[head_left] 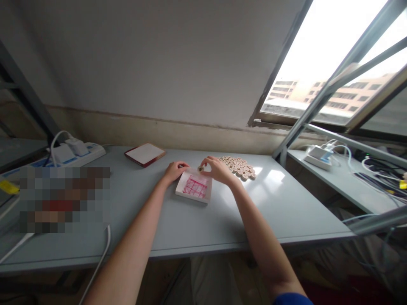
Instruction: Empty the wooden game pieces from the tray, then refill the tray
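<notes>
A thick white block-like board (193,195) lies on the table in front of me, with a red grid drawn by hand on its top. My right hand (218,170) pinches a small round wooden disc (201,168) between thumb and fingertips, over the board's far edge. At the board's far left corner, my left hand (174,172) is curled, with something small and dark at its fingertips that I cannot make out. Just beyond my right hand lies a flat cluster of several round wooden discs (243,168); marks on their tops are too small to read.
A red-edged case with a white panel (146,153) lies at the back left. Power strips (92,151) with plugs and cables sit on the far left, beside a blurred patch. To the right, a metal frame post (281,150) stands before another table with a charger (318,156) and cables.
</notes>
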